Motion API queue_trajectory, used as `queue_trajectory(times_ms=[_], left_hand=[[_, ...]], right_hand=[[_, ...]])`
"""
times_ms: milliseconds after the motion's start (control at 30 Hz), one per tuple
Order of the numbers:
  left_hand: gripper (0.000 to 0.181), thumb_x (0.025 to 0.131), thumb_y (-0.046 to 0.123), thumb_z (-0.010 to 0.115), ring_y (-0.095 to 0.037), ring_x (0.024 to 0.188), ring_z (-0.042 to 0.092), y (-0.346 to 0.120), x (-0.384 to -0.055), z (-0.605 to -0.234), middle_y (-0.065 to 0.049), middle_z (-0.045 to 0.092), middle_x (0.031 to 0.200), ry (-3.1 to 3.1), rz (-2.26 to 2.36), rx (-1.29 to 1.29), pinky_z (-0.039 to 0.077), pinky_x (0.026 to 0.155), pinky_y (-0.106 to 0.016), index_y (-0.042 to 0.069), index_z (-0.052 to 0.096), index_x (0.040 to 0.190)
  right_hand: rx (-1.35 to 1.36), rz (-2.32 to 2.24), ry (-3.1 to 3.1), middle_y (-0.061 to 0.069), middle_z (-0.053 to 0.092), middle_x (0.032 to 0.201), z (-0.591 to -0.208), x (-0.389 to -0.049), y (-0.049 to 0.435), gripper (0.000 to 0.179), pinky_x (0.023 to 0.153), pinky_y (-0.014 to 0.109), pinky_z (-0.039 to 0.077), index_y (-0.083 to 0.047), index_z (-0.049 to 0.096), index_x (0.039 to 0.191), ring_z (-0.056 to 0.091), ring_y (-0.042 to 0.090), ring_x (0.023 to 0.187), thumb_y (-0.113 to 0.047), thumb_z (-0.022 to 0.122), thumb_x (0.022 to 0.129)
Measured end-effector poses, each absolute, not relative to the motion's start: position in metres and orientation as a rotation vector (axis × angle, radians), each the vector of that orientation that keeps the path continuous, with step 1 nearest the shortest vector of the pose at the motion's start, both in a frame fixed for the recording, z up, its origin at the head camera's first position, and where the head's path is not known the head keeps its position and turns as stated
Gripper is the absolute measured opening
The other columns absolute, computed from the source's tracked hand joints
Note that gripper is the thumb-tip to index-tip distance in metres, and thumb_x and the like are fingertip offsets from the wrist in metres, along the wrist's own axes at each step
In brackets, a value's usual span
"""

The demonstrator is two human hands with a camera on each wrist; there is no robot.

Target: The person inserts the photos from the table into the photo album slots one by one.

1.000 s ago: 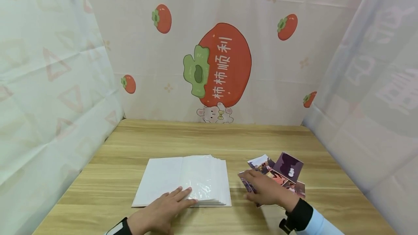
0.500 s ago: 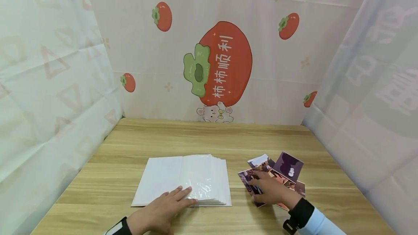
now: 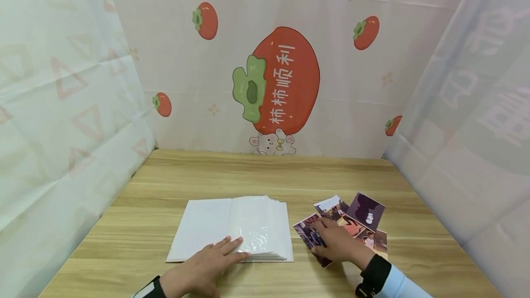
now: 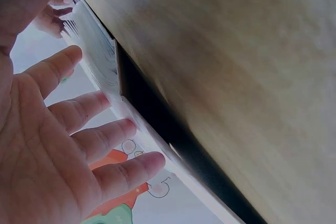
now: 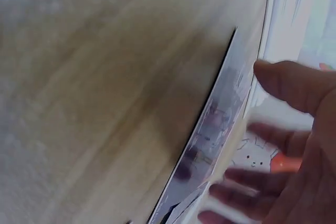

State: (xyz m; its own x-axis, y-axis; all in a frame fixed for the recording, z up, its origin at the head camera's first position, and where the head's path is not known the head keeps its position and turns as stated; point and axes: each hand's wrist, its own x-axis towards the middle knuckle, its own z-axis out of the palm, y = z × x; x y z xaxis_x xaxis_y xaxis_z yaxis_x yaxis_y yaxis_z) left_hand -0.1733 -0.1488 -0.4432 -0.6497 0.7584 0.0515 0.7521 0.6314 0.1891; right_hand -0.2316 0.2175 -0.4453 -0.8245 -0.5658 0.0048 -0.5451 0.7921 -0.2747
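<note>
An opened photo album [image 3: 207, 222] with clear plastic pocket pages lies on the table. My left hand [image 3: 204, 263] rests across its near edge, fingers spread; the left wrist view shows them stretched over the album. To the right lies a spread of printed photos, and on the leftmost photo [image 3: 305, 232] my right hand [image 3: 337, 243] rests its fingertips. In the right wrist view this photo [image 5: 212, 124] lies flat on the table, with the thumb and loosely bent fingers above it. My right hand covers part of the pile.
A dark purple photo [image 3: 366, 213] lies at the pile's far right, with a white-topped photo [image 3: 331, 206] to its left and another photo [image 3: 376, 241] nearer. The wooden table [image 3: 256, 176] ends at a fabric backdrop [image 3: 182, 68] with persimmon prints; more fabric hangs at both sides.
My right hand first drew back right from the leftmost photo, then moved left again. That photo has slid left and slightly nearer, away from the others. My left hand and the album stay put.
</note>
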Motion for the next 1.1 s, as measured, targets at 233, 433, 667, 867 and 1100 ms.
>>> queue_trajectory(times_ms=[233, 433, 667, 867, 1100], left_hand=[[0.094, 0.056, 0.047, 0.085, -0.038, 0.123, 0.040, -0.150, -0.171, -0.445, -0.011, 0.038, 0.142, 2.825, 0.286, 1.296, 0.043, 0.079, -0.057, 0.027, 0.043, 0.137], [0.095, 0.055, 0.045, 0.086, -0.039, 0.123, 0.039, -0.151, -0.171, -0.444, -0.012, 0.038, 0.142, 2.833, 0.294, 1.310, 0.043, 0.079, -0.057, 0.025, 0.043, 0.137], [0.097, 0.054, 0.045, 0.086, -0.038, 0.124, 0.039, -0.152, -0.172, -0.440, -0.011, 0.038, 0.142, 2.812, 0.273, 1.279, 0.042, 0.081, -0.057, 0.026, 0.042, 0.138], [0.095, 0.055, 0.045, 0.086, -0.035, 0.124, 0.040, -0.150, -0.172, -0.440, -0.009, 0.039, 0.142, 2.809, 0.231, 1.279, 0.043, 0.080, -0.057, 0.027, 0.043, 0.137], [0.079, 0.064, 0.047, 0.080, -0.032, 0.121, 0.043, -0.148, -0.175, -0.438, -0.006, 0.042, 0.140, 2.811, 0.241, 1.263, 0.043, 0.079, -0.054, 0.029, 0.047, 0.134]], right_hand=[[-0.612, -0.390, 2.957, 0.031, 0.046, 0.124, -0.452, -0.234, 0.213, 0.085, 0.088, 0.061, 0.034, 0.003, 0.037, 0.136, 0.042, 0.049, 0.113, -0.046, 0.073, 0.075], [-0.552, -0.415, 3.025, 0.028, 0.048, 0.121, -0.452, -0.236, 0.208, 0.088, 0.084, 0.061, 0.036, 0.000, 0.041, 0.133, 0.042, 0.046, 0.112, -0.045, 0.079, 0.068], [-0.451, -0.504, 3.150, 0.022, 0.045, 0.106, -0.451, -0.237, 0.202, 0.093, 0.077, 0.055, 0.032, -0.005, 0.048, 0.128, 0.040, 0.039, 0.097, -0.041, 0.088, 0.052], [-0.455, -0.700, 3.184, 0.016, 0.040, 0.099, -0.455, -0.239, 0.202, 0.093, 0.072, 0.044, 0.040, -0.004, 0.050, 0.127, 0.045, 0.028, 0.086, -0.027, 0.092, 0.047], [-0.587, -0.853, 3.235, 0.017, 0.040, 0.097, -0.452, -0.240, 0.204, 0.065, 0.058, 0.037, 0.042, -0.002, 0.051, 0.121, 0.047, 0.022, 0.068, 0.006, 0.077, 0.062]])
